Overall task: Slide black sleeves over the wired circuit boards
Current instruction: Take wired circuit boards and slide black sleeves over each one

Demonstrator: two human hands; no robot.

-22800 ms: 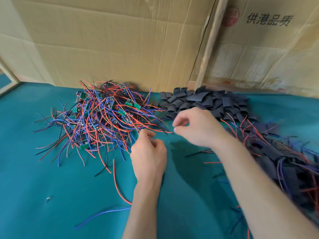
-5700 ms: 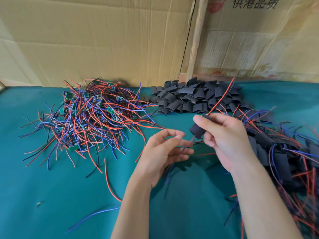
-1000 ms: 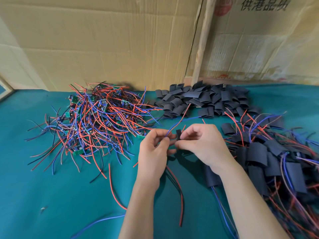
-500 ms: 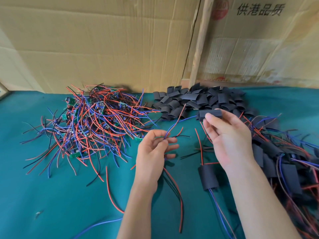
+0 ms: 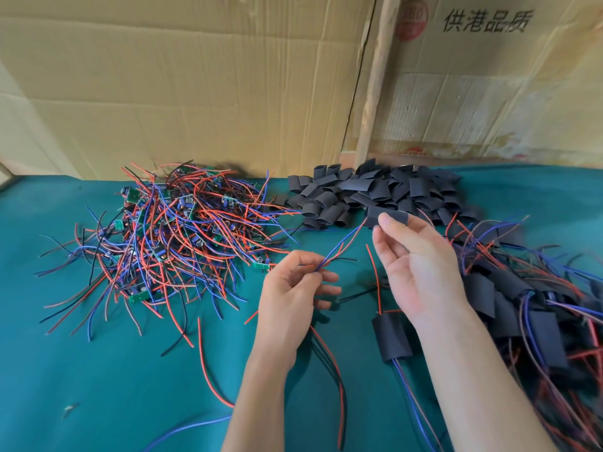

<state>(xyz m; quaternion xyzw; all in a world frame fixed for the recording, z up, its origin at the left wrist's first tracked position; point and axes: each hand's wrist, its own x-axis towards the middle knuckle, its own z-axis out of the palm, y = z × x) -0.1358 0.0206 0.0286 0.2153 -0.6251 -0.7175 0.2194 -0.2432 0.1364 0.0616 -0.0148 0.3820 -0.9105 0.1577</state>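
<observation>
Hands over teal table cloth (image 5: 98, 370), cardboard sheets (image 5: 195, 86) standing behind. Left hand (image 5: 293, 295) pinches a bundle of red, blue and black wires (image 5: 339, 247) between thumb and fingertips; wire ends fan up and right, other ends trail down under the wrist. Board on this bundle not visible. Right hand (image 5: 414, 265) raised just right of it, fingertips gripping one flat black sleeve (image 5: 385, 215) at the near edge of the loose sleeve pile (image 5: 375, 194). Sleeve and wires apart, not yet joined. Tangle of unsleeved wired boards (image 5: 169, 236) lies far left, green boards showing in it. One sleeved board (image 5: 391, 337) lies on cloth below right hand. Heap of finished sleeved pieces (image 5: 528, 308) at right edge.
</observation>
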